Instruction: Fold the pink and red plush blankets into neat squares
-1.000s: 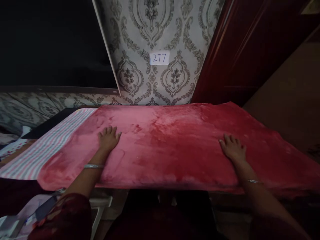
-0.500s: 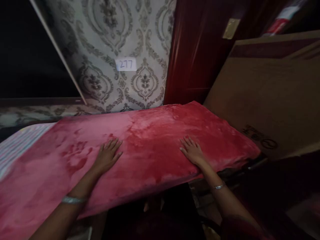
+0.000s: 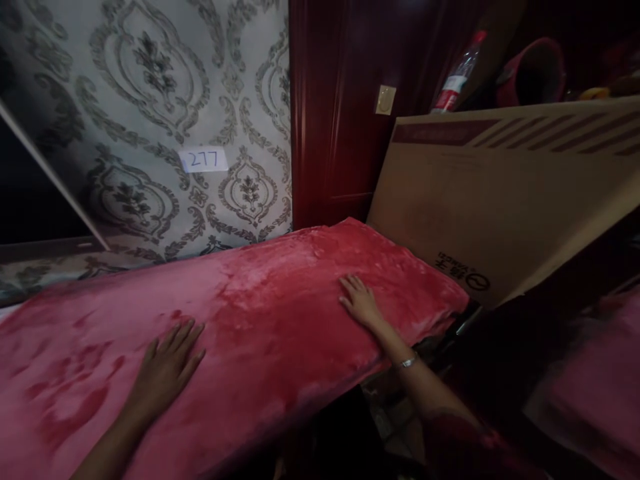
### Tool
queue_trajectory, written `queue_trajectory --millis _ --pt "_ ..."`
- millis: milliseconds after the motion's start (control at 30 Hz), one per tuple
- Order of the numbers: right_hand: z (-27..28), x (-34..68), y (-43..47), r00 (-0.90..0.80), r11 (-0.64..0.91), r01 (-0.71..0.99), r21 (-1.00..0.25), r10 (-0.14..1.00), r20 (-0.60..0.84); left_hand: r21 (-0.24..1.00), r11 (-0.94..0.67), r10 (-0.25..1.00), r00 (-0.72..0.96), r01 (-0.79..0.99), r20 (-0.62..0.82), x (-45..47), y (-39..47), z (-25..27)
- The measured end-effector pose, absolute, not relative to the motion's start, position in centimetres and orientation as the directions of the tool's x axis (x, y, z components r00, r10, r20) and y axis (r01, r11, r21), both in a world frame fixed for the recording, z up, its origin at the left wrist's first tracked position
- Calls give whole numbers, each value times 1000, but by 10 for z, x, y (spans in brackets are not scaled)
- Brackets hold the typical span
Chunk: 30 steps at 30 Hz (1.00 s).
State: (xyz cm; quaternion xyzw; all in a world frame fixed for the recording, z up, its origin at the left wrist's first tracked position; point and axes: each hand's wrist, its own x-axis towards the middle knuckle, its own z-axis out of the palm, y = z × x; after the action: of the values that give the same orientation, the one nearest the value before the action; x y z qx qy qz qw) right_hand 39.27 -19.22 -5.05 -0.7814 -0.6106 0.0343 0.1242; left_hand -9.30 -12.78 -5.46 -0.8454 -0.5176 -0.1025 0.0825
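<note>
A plush red-pink cloth [image 3: 280,333] is spread over a long narrow surface, with lighter and darker patches in its pile. My left hand [image 3: 167,363] is over the pink left part, fingers stretched out and holding nothing; whether its palm touches the cloth I cannot tell. To its left, a darker hand-shaped mark shows in the pile. On the deeper red right part my right hand [image 3: 360,301] lies flat, fingers apart, a silvery band on its wrist.
A large cardboard box [image 3: 480,200] stands at the right end, with a bottle [image 3: 455,83] behind it. Patterned wallpaper [image 3: 150,87] bearing a paper label [image 3: 204,159] and a dark red wood panel [image 3: 335,133] rise behind. A dark screen [image 3: 35,193] is at the left. Pink fabric [image 3: 600,380] sits lower right.
The view has swung to the right, so the box, bottle and wood panel show more fully. Both hands stay open over the cloth; the left appears nearer to me.
</note>
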Motion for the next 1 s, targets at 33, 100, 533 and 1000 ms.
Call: queue_trajectory --millis 33,100,533,1000 --pt "-50 394 -185 219 -193 948 -253 973 79 -33 -458 852 449 888 269 -94 -127 -56" --pt "-51 402 -173 202 -179 945 -273 978 59 -32 -470 841 458 882 288 -97 -125 -59" --pt "-39 501 -104 531 -422 828 -368 801 276 108 -520 826 466 847 317 25 -57 -15" --pt "-40 601 25 482 -365 856 -366 822 305 -71 -499 829 500 864 249 68 -25 -76"
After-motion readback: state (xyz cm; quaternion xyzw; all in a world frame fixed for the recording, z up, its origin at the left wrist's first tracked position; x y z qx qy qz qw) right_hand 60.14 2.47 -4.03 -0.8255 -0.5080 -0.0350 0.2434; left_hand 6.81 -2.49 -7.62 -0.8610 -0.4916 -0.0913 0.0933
